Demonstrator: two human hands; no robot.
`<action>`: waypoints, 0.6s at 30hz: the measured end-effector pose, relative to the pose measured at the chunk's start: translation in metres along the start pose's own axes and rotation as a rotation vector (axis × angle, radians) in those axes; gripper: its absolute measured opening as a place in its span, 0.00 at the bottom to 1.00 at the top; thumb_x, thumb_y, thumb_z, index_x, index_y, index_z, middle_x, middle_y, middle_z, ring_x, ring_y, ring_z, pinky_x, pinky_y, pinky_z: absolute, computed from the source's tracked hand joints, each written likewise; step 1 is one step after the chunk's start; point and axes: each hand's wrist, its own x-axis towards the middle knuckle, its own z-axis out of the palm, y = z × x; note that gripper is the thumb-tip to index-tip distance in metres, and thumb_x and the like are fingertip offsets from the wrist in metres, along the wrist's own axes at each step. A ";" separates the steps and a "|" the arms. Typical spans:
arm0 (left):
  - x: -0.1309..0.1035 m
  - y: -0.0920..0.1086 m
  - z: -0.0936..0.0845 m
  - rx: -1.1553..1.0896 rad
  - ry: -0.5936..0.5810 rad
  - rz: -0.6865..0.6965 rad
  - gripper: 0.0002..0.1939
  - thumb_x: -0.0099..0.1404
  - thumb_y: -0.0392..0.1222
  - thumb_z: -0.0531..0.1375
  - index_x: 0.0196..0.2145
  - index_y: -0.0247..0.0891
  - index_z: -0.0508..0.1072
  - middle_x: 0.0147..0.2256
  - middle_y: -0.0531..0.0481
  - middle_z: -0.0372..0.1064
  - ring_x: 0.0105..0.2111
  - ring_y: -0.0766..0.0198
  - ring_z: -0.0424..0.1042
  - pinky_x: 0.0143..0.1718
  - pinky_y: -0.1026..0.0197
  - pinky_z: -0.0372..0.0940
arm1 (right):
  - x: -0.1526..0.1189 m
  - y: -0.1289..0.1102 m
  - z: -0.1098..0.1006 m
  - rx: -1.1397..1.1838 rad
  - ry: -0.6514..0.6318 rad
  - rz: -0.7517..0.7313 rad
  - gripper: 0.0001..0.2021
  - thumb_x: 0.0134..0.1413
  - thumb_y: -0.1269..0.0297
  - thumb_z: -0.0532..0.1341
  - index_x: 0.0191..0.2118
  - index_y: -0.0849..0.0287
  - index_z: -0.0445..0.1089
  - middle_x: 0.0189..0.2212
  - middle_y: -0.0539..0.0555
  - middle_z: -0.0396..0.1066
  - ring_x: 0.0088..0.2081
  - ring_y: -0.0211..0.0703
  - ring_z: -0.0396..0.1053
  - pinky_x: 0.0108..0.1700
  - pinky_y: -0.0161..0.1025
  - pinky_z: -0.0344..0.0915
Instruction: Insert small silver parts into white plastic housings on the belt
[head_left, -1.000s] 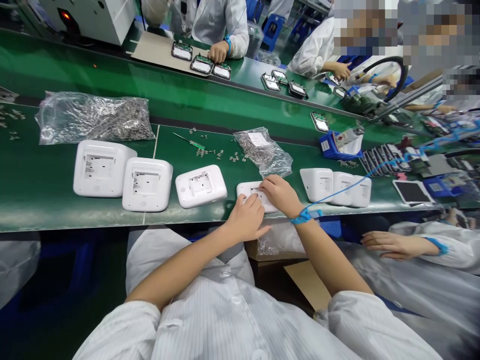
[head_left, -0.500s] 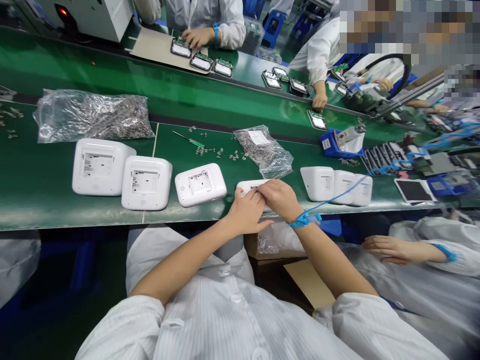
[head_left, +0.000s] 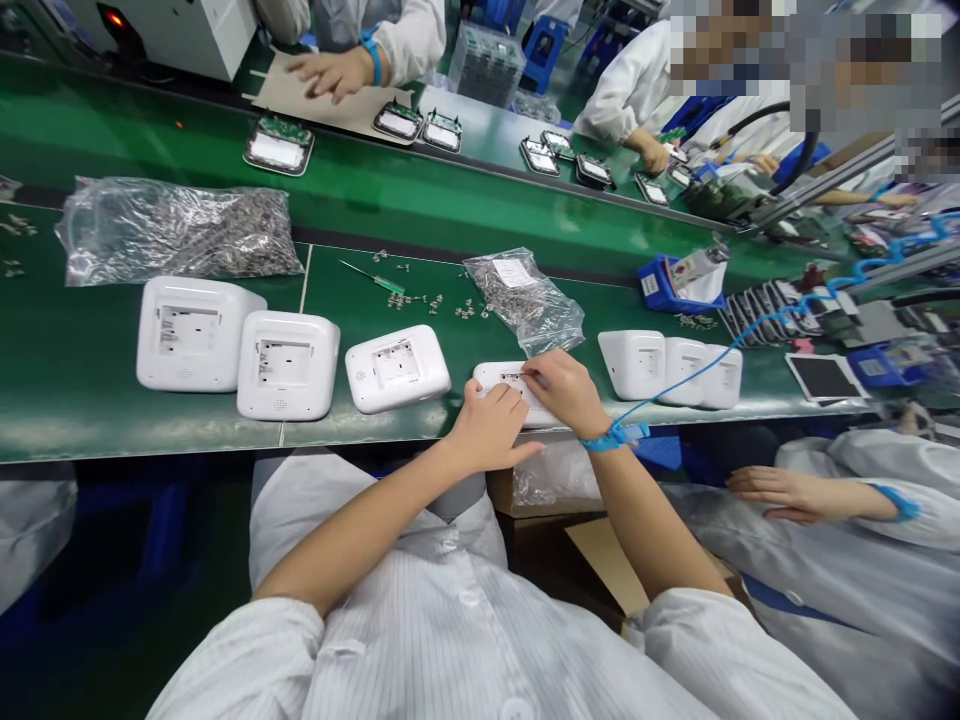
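Observation:
A white plastic housing (head_left: 508,372) lies at the table's front edge, partly covered by both hands. My left hand (head_left: 487,428) holds its left and near part, fingers bent over it and thumb stretched to the right. Over the right part of the recess, my right hand (head_left: 568,393) is closed in a pinch; whatever is between its fingertips is too small to make out. A blue wrist strap (head_left: 606,437) with a coiled cord circles my right wrist. Just beyond is a clear bag of small metal parts (head_left: 514,285), with loose metal pieces (head_left: 465,310) beside it.
More white housings stand left (head_left: 397,368) and right (head_left: 631,365). A green-handled screwdriver (head_left: 386,283) and a large bag of metal parts (head_left: 180,230) lie farther back. Beyond runs a green conveyor (head_left: 420,200) with a framed circuit board unit (head_left: 278,146). A co-worker's hand (head_left: 780,493) is at right.
My right fingertips have shifted slightly right, showing more of the housing's recess. My left hand stays. Across the conveyor, a co-worker's hand moved left, and a framed board unit now lies on the belt.

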 end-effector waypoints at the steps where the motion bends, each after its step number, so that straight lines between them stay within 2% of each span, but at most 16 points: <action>1: 0.000 0.000 0.000 0.000 -0.003 0.002 0.28 0.69 0.64 0.56 0.45 0.33 0.73 0.47 0.37 0.71 0.50 0.46 0.66 0.49 0.42 0.52 | 0.000 0.000 0.001 -0.011 -0.012 -0.003 0.07 0.65 0.70 0.57 0.38 0.58 0.73 0.34 0.58 0.74 0.39 0.51 0.69 0.42 0.45 0.68; 6: 0.000 0.000 0.000 -0.003 -0.007 0.008 0.28 0.70 0.64 0.55 0.46 0.32 0.73 0.48 0.37 0.71 0.50 0.47 0.66 0.50 0.41 0.52 | -0.001 -0.008 0.001 -0.120 -0.070 -0.038 0.10 0.67 0.71 0.55 0.38 0.60 0.74 0.32 0.60 0.74 0.37 0.52 0.68 0.40 0.46 0.66; 9: 0.001 0.000 -0.001 0.002 -0.002 -0.005 0.29 0.70 0.64 0.55 0.48 0.31 0.72 0.49 0.37 0.71 0.50 0.47 0.66 0.50 0.40 0.52 | -0.001 -0.012 -0.003 -0.163 -0.153 -0.093 0.12 0.66 0.74 0.54 0.34 0.61 0.74 0.31 0.61 0.73 0.36 0.52 0.67 0.41 0.47 0.66; 12: 0.002 -0.001 -0.002 -0.001 -0.003 -0.008 0.28 0.71 0.63 0.55 0.47 0.32 0.72 0.49 0.37 0.71 0.50 0.47 0.66 0.49 0.40 0.52 | 0.002 -0.008 -0.014 -0.084 -0.206 -0.165 0.13 0.66 0.74 0.54 0.34 0.59 0.75 0.32 0.59 0.75 0.37 0.51 0.70 0.42 0.46 0.68; 13: 0.002 -0.001 -0.002 -0.004 -0.006 -0.005 0.28 0.71 0.63 0.54 0.46 0.32 0.73 0.48 0.37 0.72 0.50 0.47 0.66 0.49 0.41 0.52 | 0.002 -0.005 -0.018 -0.022 -0.171 -0.156 0.13 0.67 0.73 0.54 0.35 0.58 0.75 0.33 0.58 0.76 0.38 0.50 0.71 0.42 0.46 0.69; 15: 0.002 -0.002 -0.003 -0.011 -0.011 0.002 0.27 0.71 0.63 0.54 0.45 0.33 0.73 0.47 0.38 0.72 0.50 0.47 0.66 0.48 0.42 0.52 | -0.002 0.002 -0.025 0.097 -0.017 -0.058 0.11 0.67 0.69 0.56 0.38 0.56 0.76 0.37 0.57 0.78 0.41 0.49 0.73 0.46 0.46 0.71; 18: 0.001 -0.002 -0.003 -0.019 -0.015 0.007 0.26 0.71 0.63 0.55 0.44 0.33 0.72 0.46 0.38 0.72 0.50 0.48 0.66 0.47 0.43 0.52 | -0.017 0.015 -0.019 0.199 0.258 0.255 0.06 0.63 0.61 0.63 0.39 0.54 0.77 0.38 0.56 0.78 0.40 0.50 0.74 0.46 0.48 0.71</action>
